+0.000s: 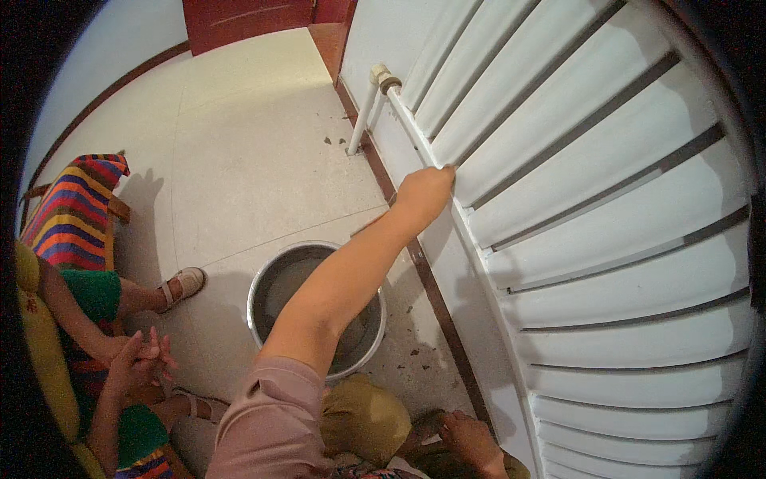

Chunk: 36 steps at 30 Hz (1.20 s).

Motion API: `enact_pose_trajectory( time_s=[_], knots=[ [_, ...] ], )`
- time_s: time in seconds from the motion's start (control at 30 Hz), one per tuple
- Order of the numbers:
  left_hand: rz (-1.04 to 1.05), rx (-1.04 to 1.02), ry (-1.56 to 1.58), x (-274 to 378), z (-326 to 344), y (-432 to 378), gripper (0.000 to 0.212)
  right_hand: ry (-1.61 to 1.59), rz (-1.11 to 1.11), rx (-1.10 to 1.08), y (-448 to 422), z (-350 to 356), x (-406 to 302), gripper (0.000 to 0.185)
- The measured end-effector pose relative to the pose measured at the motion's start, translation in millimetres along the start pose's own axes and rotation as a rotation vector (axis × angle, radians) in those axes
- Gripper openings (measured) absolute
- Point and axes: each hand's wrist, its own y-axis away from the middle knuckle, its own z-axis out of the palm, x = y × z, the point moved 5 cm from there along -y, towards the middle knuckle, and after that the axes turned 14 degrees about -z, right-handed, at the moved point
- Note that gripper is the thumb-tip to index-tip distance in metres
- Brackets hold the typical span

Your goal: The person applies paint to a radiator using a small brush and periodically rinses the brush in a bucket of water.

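Note:
My left hand (425,190) reaches across to the lower rail of a white column radiator (538,248). Its fingers are curled at the gap between two columns, and the fingertips are hidden, so I cannot tell whether it holds something. Under my left forearm a round metal basin (257,281) stands on the floor with murky water (293,278) in it. My right hand (470,442) is low in the view, beside my bent knee (368,419) and near the wall. Its fingers are bent, and no held thing is plain.
Another person's clasped hands (140,359) and sandal (185,284) are at the left. A stool under a striped cloth (75,209) stands there too. White pipe (362,120) rises by the brown skirting (440,317). Dark flakes (414,352) dot the floor. A red door (248,21) is at the far end.

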Motion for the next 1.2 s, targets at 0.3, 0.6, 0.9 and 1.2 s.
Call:
enact_pose_trajectory(
  time_s=[0.3,0.6,0.9,1.2],
  knots=[
    [-0.06,-0.128,0.181,-10.6,-11.3,72.2,0.015,0.031,0.004,0.01,2.2,10.5,-2.4,0.023],
    [0.059,-0.233,-0.03,9.2,-6.8,79.3,0.017,0.075,0.057,-0.029,-3.6,8.7,-2.2,0.02],
    [0.031,-0.234,0.092,-44.2,-12.3,99.0,0.018,0.045,0.037,-0.071,-16.1,13.6,-0.8,0.018],
    [-0.755,-0.479,-0.22,-253.8,44.4,276.7,0.037,0.023,0.089,-0.039,-7.3,22.1,-1.1,0.018]
  ],
)
